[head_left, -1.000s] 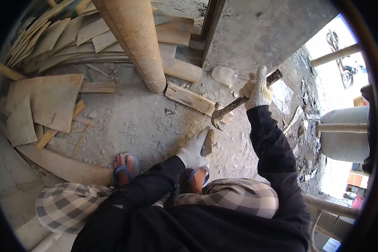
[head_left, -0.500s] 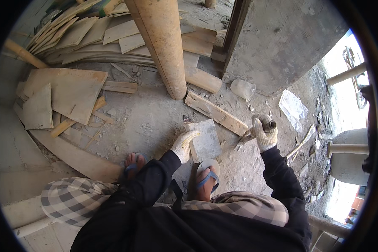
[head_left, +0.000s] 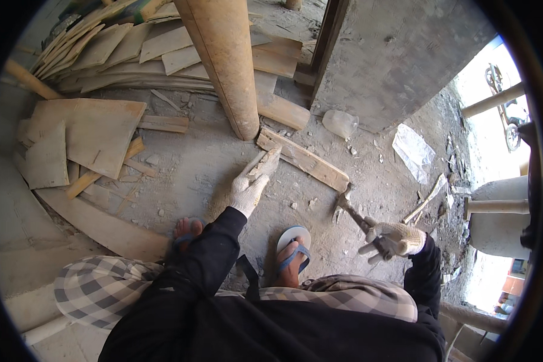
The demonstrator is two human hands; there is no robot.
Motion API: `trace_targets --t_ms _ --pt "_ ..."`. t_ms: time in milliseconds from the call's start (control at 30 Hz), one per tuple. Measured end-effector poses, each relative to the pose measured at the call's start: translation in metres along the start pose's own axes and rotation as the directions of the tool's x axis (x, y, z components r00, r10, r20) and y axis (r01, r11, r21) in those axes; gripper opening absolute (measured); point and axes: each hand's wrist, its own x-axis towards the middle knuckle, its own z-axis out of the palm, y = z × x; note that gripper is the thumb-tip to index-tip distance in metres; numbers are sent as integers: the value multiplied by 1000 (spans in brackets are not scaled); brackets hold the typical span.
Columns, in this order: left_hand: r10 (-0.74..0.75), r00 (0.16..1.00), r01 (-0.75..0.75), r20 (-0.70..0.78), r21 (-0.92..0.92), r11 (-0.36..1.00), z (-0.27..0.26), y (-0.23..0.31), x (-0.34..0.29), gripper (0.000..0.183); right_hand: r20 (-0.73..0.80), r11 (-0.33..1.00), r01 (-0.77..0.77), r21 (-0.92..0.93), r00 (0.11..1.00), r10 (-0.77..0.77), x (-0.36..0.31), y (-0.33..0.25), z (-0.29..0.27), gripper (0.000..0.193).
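Observation:
My left hand (head_left: 247, 192), in a pale knitted glove, grips a small flat slab (head_left: 266, 161) by its lower end. The slab is tilted so that its narrow, rough edge faces up; its material is unclear. Just beyond it a wooden plank (head_left: 304, 159) lies on the dusty ground. Off to the right, my gloved right hand (head_left: 395, 239) holds a hammer (head_left: 357, 214) low, its dark metal head pointing toward the plank's near end. The fingers are loosely curled around the handle.
A thick round post (head_left: 223, 72) stands ahead. Thin boards (head_left: 133, 54) are stacked at the far left, with loose panels (head_left: 90, 133) nearer. A clear plastic bag (head_left: 414, 152) and a plastic container (head_left: 340, 123) lie by a grey upright panel (head_left: 398, 60). My sandalled foot (head_left: 292, 256) is below.
My left hand has moved left and forward, turning the slab from face-up to edge-up. My right hand has come lower and nearer, swinging the hammer so its head and handle now show.

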Motion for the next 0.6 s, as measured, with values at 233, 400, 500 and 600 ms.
trace_targets --t_ms 233,400,500,600 --pt "-97 991 113 -95 186 976 -9 -13 -2 33 -760 997 -78 -17 649 38 34 98 -12 63" --pt "-78 997 55 28 492 869 -9 -4 1 36 -856 601 -612 -515 410 -315 51 125 -27 33" --pt "-77 997 64 -7 622 781 -10 1 1 38 -875 899 -383 -214 485 -2 44 106 -9 32" --pt "-85 996 70 -10 675 734 -5 5 -1 40 -800 974 -141 -179 597 -60 49 65 22 34"
